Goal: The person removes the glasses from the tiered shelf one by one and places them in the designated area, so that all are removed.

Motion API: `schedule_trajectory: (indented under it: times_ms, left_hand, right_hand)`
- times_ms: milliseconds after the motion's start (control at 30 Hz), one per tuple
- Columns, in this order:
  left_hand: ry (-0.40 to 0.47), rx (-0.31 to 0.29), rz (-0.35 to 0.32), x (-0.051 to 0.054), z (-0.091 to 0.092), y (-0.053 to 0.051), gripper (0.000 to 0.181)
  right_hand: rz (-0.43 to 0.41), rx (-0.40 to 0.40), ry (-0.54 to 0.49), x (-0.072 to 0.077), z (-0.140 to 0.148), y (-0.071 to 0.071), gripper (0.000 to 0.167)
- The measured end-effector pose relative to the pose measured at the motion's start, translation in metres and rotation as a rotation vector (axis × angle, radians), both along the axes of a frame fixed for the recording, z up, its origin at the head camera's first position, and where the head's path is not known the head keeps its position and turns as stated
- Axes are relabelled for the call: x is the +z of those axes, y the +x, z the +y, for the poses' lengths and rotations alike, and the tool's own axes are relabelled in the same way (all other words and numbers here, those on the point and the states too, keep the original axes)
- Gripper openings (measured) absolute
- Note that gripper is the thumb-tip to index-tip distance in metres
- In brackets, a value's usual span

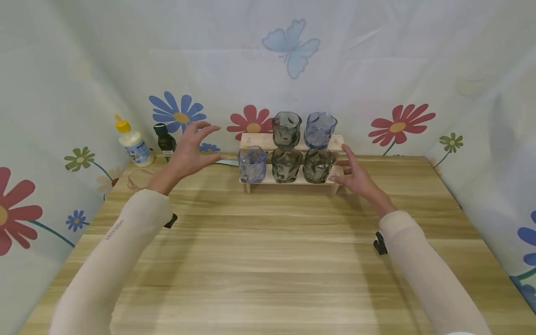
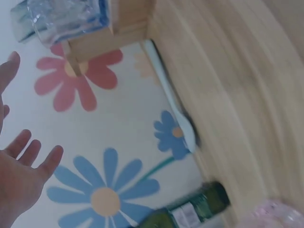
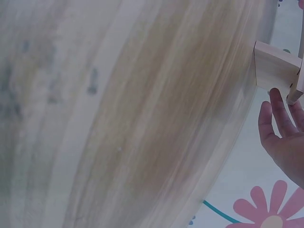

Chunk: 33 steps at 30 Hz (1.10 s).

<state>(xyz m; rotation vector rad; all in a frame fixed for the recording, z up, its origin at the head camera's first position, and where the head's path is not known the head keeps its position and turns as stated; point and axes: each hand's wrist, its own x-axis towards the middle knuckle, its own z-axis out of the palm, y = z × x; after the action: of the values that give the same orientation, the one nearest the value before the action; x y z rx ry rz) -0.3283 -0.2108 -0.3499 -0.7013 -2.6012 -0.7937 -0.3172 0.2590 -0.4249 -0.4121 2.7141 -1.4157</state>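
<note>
A small two-tier wooden rack (image 1: 256, 139) bears several wavy glass tumblers. On its upper tier stand a grey tumbler (image 1: 286, 131) and a blue tumbler (image 1: 320, 130). Along the lower tier are another blue tumbler (image 1: 252, 165) on the left and two grey ones, the middle tumbler (image 1: 286, 166) and the right tumbler (image 1: 318, 166). My left hand (image 1: 189, 152) hovers left of the rack, thumb and fingers spread, holding nothing. At the rack's right end, my right hand (image 1: 359, 176) has its fingers extended around the side; whether the fingertips touch the wood I cannot tell.
At the back left stand a white glue bottle (image 1: 140, 149) with a yellow cap and a dark green bottle (image 1: 165, 142). A clear pinkish item (image 1: 140, 179) lies nearby. A pale spoon-like utensil (image 2: 166, 95) lies along the table's back edge. Flowered cloth (image 1: 343, 70) hangs behind.
</note>
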Motion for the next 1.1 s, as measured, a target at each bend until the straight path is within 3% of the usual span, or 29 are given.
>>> schedule_trajectory:
  times_ms: [300,433,567,800,1100]
  left_hand:
    - [-0.052,-0.067,-0.073,0.014,0.057,-0.01,0.067]
    - [-0.081,-0.098,-0.067,0.017,0.074,-0.015,0.068]
    - [-0.12,-0.096,-0.069,0.023,0.086,-0.022,0.069]
    - [-0.161,-0.12,-0.17,0.037,0.12,-0.035,0.076]
    - [-0.286,-0.127,-0.185,0.045,0.159,-0.054,0.078]
  right_hand:
    - [-0.004,-0.003,-0.002,-0.004,0.0,0.002,0.103]
    - [-0.004,-0.013,-0.007,-0.005,-0.001,0.004,0.102]
    - [0.001,-0.009,-0.016,-0.002,-0.002,0.004,0.102]
    - [0.008,-0.005,-0.013,0.0,0.0,0.004,0.102]
    - [0.018,0.004,-0.016,-0.002,0.001,0.002,0.1]
